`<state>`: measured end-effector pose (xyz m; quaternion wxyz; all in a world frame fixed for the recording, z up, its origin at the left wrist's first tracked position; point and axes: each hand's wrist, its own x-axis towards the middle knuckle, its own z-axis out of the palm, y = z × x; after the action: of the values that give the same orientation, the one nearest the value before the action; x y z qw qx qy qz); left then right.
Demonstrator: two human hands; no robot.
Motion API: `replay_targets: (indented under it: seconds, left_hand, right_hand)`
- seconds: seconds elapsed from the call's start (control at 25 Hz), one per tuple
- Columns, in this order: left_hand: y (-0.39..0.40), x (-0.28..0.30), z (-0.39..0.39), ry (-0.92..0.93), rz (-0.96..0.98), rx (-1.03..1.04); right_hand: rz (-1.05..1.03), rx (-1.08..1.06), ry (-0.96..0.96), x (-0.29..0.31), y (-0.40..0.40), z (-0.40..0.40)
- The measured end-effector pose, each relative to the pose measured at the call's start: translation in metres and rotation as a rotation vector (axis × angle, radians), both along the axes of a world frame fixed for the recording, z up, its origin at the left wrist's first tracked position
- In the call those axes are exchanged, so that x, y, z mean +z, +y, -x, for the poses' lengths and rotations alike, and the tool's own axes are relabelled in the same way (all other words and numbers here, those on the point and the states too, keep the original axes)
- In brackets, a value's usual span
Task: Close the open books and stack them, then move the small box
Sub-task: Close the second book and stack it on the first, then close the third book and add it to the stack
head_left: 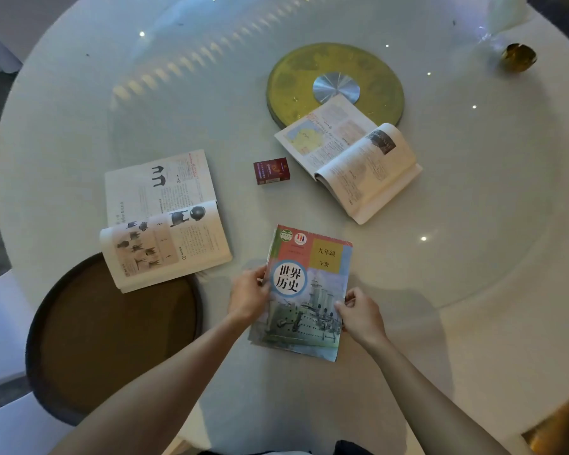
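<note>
A closed book (304,290) with a ship on its cover lies flat near the table's front edge. My left hand (248,295) grips its left edge and my right hand (358,313) grips its right edge. An open book (163,218) with pictures of dark vessels lies to the left, pages up. A second open book (349,156) with a map page lies further back on the right. A small dark red box (271,170) stands between the two open books.
The round white table (79,110) has a glass top with a yellow-green disc (293,77) at its centre, partly under the right open book. A brown round tray (112,336) sits at the front left, touching the left book. A gold object (518,57) rests far right.
</note>
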<state>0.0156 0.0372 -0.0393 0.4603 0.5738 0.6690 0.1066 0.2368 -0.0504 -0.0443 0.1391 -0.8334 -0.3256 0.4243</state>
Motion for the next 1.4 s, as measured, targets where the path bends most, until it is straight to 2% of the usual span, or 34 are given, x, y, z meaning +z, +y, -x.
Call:
replay_targets:
  seconds: [0.12,0.24,0.32,0.44,0.52,0.64,0.8,0.96,1.04,1.16,1.24,1.4]
  left_hand:
    - [0.005,-0.006,0.012,0.062,0.028,-0.069]
    - [0.023,0.001,0.041,0.018,-0.058,0.021]
    - [0.044,0.012,0.075,-0.016,-0.161,0.156]
    - [0.076,0.028,0.141,0.004,-0.244,0.428]
    - [0.087,0.032,0.182,0.021,-0.227,0.602]
    - [0.086,0.036,0.225,0.024,-0.126,0.721]
    - [0.07,0.029,0.249,-0.217,0.118,0.766]
    - [0.055,0.023,0.263,-0.176,0.126,0.757]
    - [0.051,0.023,0.267,-0.245,0.183,0.705]
    - [0.052,0.036,0.271,-0.418,0.245,0.609]
    - [0.06,0.039,0.272,-0.468,0.245,0.565]
    - [0.087,0.038,0.262,-0.577,0.283,0.732]
  right_hand:
    - [0.042,0.089,-0.174,0.009,0.004,0.005]
    - [-0.071,0.145,-0.297,0.022,0.03,0.02]
    - [-0.178,0.215,-0.208,0.03,0.061,0.042]
    - [-0.223,0.266,0.088,0.041,0.114,0.093]
    - [-0.187,0.276,0.241,0.039,0.143,0.129]
    - [-0.132,0.23,0.391,0.028,0.17,0.173]
    - [-0.093,0.153,0.446,0.018,0.186,0.2]
    - [-0.059,0.148,0.329,0.012,0.182,0.19]
    - [-0.051,0.119,0.321,0.021,0.174,0.175]
    - [-0.073,0.029,0.394,0.037,0.166,0.148]
    - [-0.101,-0.021,0.469,0.049,0.173,0.141]
    - [-0.217,-0.079,0.594,0.068,0.22,0.158]
